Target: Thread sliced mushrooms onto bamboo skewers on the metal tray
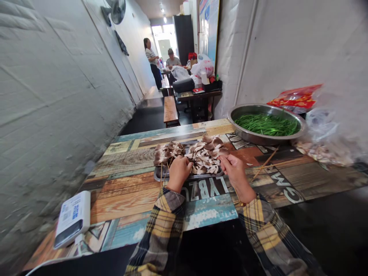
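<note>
A metal tray (pixel 157 175) holds torn oyster mushrooms (pixel 204 155), with a darker bunch of mushrooms (pixel 169 150) on its left side. Thin wooden skewers (pixel 161 174) stick out of that bunch over the near rim. My left hand (pixel 179 172) is closed at the tray's near edge, beside these skewers; what its fingers hold is hidden. At the tray's right end, my right hand (pixel 236 174) is closed in a pinch against a mushroom piece. A thin stick, seemingly a skewer, shows beneath its palm.
Loose skewers (pixel 266 163) lie right of my right hand. Behind them stands a steel basin (pixel 253 137) of green stalks (pixel 267 124), beside plastic bags (pixel 324 130). A white device (pixel 73 218) with a cable sits front left. Two people, a bench (pixel 170 109) and another table are farther back.
</note>
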Demonstrator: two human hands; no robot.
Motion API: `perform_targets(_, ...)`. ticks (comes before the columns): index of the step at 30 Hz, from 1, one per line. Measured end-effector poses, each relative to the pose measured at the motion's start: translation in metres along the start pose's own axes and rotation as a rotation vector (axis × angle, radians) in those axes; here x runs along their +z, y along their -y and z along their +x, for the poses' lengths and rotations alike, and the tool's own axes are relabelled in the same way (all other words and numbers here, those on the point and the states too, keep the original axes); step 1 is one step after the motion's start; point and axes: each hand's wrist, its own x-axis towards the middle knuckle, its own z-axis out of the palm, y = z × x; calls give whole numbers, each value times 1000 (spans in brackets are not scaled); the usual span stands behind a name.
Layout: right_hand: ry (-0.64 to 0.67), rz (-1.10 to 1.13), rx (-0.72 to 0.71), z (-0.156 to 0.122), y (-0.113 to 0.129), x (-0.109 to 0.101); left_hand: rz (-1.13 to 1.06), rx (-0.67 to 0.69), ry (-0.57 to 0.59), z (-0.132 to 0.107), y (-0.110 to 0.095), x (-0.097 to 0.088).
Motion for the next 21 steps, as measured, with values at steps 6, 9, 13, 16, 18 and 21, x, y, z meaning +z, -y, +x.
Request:
perform_targets(6,5,4,17,-2,2,1,-554,-86,-101,8,6,0)
perform_targets(9,22,-3,15,-2,2,0,-1029,-185,-47,8,5,-4)
perform_targets(13,63,-31,14,-4,4,1,-1405,-319,15,6,1,-8)
perform_targets(16,138,-62,42,-7,6,4,-1576,-365,0,6,-1,-9)
perform_targets(18,194,-92,60,-9,6,5,-1666,-384,-22,6,-1,-10)
perform_targets(21,261,-131,86,-12,3,7,-1731,-400,-60,6,-1,-11)
